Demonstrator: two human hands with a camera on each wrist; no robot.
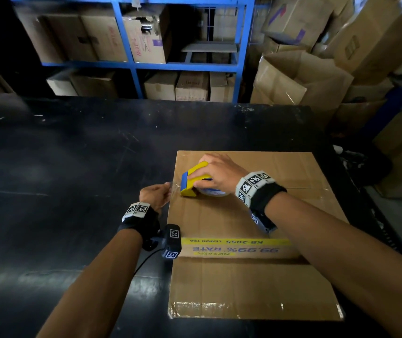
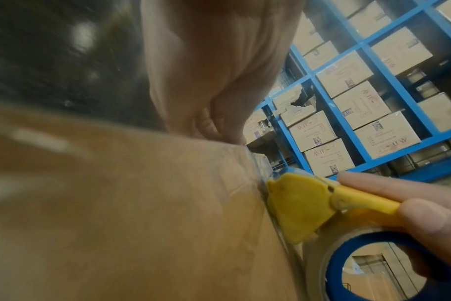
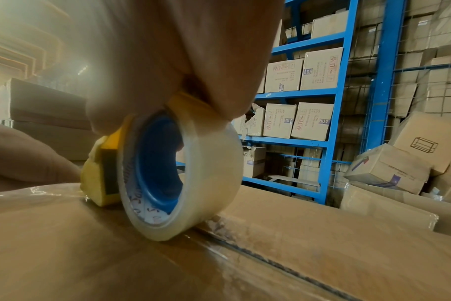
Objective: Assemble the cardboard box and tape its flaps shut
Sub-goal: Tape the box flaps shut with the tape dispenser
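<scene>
A brown cardboard box [image 1: 256, 225] stands on the black table [image 1: 73, 167], its top flaps closed along a seam [image 3: 270, 258] covered with clear tape. My right hand [image 1: 215, 173] grips a yellow tape dispenser [image 1: 192, 181] with a clear roll on a blue core [image 3: 165, 169], resting on the box top near its left edge. My left hand [image 1: 156, 195] pinches the free end of the tape [image 1: 173, 187] at the box's left edge, just left of the dispenser [image 2: 304, 203]. The box side [image 2: 116, 213] fills the left wrist view.
Blue metal shelving [image 1: 131, 64] with stacked cartons stands behind the table. Loose cardboard boxes [image 1: 304, 76] are piled at the back right. The table's left half [image 1: 48, 191] lies bare and dark. A yellow printed label [image 1: 236, 241] runs across the box's near top edge.
</scene>
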